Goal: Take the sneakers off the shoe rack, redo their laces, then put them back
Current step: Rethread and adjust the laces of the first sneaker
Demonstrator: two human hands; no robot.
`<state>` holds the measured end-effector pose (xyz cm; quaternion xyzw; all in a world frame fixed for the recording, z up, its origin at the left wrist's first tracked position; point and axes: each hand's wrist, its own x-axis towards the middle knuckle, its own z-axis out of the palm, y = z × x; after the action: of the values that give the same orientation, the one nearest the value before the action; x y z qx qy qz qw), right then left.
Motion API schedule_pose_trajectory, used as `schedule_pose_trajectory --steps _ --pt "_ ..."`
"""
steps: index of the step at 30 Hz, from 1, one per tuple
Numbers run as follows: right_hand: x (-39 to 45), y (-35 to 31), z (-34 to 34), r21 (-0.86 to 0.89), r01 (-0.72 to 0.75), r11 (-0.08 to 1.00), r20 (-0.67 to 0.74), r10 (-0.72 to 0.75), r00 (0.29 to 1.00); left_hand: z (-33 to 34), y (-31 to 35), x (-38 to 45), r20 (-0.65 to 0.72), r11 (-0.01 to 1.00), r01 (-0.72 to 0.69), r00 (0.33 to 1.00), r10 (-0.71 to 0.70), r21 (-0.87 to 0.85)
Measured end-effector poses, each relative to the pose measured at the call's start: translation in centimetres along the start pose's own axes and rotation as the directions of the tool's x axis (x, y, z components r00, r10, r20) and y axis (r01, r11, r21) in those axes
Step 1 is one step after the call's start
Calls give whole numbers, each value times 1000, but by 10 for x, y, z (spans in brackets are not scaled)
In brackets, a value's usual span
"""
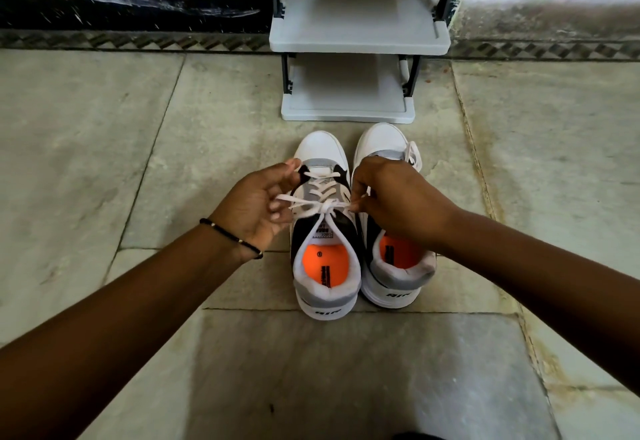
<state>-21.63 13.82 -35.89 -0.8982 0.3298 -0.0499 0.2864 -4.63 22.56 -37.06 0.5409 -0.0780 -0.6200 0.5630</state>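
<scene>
Two white, grey and black sneakers with orange insoles stand side by side on the stone floor, toes toward the rack. Over the left sneaker a white lace is knotted at the top eyelets. My left hand pinches the lace's left strand. My right hand pinches the right strand and partly covers the right sneaker, whose lace loop shows beyond my knuckles. The strands are stretched sideways.
The grey shoe rack with black side posts stands just beyond the sneakers' toes, its two visible shelves bare. A dark wall base with a patterned border runs behind it. Stone floor tiles spread on both sides.
</scene>
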Motion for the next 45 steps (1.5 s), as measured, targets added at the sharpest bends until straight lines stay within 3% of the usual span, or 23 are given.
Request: schedule_pose_trajectory --steps 3,4,6,8,12,18,22,24,27,29,32,36,45 --pt "-4 6 -4 -107 -25 994 55 31 998 -8 -2 9 -104 928 -163 973 208 336" --pt "-5 6 -5 -135 -32 990 79 43 996 -12 -4 12 -107 833 -216 944 311 509" --pt "-6 3 -7 -221 -24 975 118 51 992 -19 -11 16 -18 509 -283 861 508 813" --pt "-7 -1 -10 -276 -16 961 130 54 990 -23 -14 18 89 260 -297 799 595 919" --pt "-11 -4 -13 -326 -44 944 185 109 977 -34 -11 24 181 109 -318 753 633 942" --pt "-9 3 -9 -322 -78 943 163 137 977 -42 -16 28 198 74 -303 769 607 950" --pt "-4 13 -13 -191 -145 971 27 153 988 -45 -11 25 216 101 -329 791 572 939" --pt "-4 14 -14 -153 -104 983 -70 94 993 -43 -13 21 237 96 -346 794 560 933" --pt "-10 -2 -14 -165 69 984 -170 -97 981 -32 -19 13 353 42 -436 777 520 899" --pt "-11 -12 -7 -197 146 969 -79 -164 983 -25 -26 10 424 -18 -474 770 477 880" --pt "-6 -16 7 -240 89 967 79 -72 994 -20 -33 11 468 -67 -495 759 453 867" --pt "-5 -19 16 -231 116 966 105 -94 990 -17 -34 13 434 -12 -486 768 472 874" --pt "-18 -18 7 -188 8 982 244 39 969 -16 -27 17 459 -75 -481 761 459 873"
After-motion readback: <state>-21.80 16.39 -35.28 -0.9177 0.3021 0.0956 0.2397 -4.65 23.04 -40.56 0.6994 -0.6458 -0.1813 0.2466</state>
